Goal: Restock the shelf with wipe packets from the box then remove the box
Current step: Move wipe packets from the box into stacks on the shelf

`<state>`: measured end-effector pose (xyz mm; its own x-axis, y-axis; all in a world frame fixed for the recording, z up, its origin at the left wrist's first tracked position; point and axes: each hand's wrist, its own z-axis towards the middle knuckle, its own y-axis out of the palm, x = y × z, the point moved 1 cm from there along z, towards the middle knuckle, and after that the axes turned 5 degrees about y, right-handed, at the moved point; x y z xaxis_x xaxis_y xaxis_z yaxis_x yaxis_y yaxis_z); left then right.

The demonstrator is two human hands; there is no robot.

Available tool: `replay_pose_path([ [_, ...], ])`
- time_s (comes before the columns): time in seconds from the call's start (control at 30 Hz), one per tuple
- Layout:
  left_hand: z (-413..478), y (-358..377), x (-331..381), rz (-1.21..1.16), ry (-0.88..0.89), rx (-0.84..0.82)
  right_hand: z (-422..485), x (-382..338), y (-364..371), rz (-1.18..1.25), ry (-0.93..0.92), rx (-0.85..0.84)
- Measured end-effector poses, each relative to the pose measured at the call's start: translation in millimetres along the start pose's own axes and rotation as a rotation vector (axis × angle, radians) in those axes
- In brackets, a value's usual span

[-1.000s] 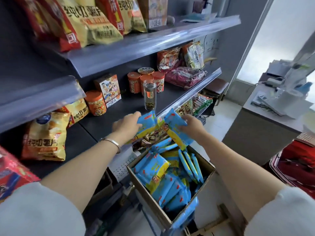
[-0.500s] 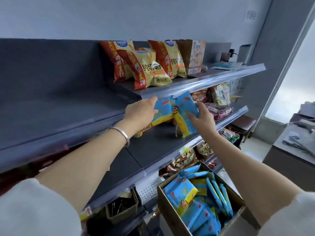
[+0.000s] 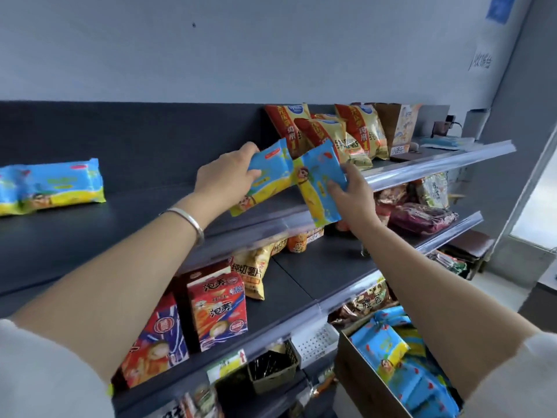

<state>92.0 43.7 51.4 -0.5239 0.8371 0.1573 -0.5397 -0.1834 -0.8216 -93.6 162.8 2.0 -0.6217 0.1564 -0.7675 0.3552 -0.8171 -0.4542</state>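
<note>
- Left-hand packet (image 3: 272, 176) and right-hand packet (image 3: 315, 179): both are blue-and-yellow wipe packets. They are held in the air just above the front lip of the upper shelf (image 3: 90, 236), tilted, with their inner ends overlapping.
- Left hand (image 3: 226, 173): its fingers are curled round the upper end of its packet in a firm grip. There is a bangle (image 3: 190, 220) on the wrist.
- Right hand (image 3: 352, 194): it holds its packet by the outer edge, fingers (image 3: 334, 187) pressed on the printed face. The thumb is not visible.
- Shelved packets (image 3: 51, 188): these lie flat at the far left end of the upper shelf, well apart from the two in hand. Bare decking lies between.
- Box (image 3: 355, 372): it stands below the upper shelf towards its right end, in front of the lower tiers. It is open and crowded with boxed packets (image 3: 388, 348).
- Chip bags (image 3: 331, 134): they stand upright on the right part of the upper shelf, just behind the held packets.
- Step in hand, as judged: restocking, at the point of placing a pair. Much stock remains, so box removal is not yet due.
- Next move, as judged: carry both packets over the lip and lay them flat on the bare decking. Keep them clear of the chip bags, release, then return to the box.
</note>
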Motion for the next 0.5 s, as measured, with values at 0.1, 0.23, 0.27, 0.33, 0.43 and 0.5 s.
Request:
replay_pose_path([
  [0.1,-16.7,-31.2,-43.6,0.042,-0.071,0.051,-3.7,-41.9,37.4,0.049,-0.088,-0.054],
  [0.23,-37.9,-66.1,-99.3,0.087,-0.158,0.106,-1.1,-93.6,90.6,0.093,-0.165,-0.135],
  [0.27,-42.8,-73.9,-113.7,0.093,-0.186,0.117,0.3,-105.6,105.2,0.096,-0.19,-0.15],
  [0.33,-52.4,-88.5,-142.7,0.104,-0.253,0.141,2.7,-128.8,135.4,0.109,-0.229,-0.195],
  [0.43,-64.4,-105.2,-185.7,0.159,-0.329,0.149,6.2,-158.2,182.5,0.109,-0.291,-0.29],
  [0.5,-70.9,-114.0,-213.6,0.203,-0.378,0.147,10.1,-174.9,212.1,0.073,-0.351,-0.345],
])
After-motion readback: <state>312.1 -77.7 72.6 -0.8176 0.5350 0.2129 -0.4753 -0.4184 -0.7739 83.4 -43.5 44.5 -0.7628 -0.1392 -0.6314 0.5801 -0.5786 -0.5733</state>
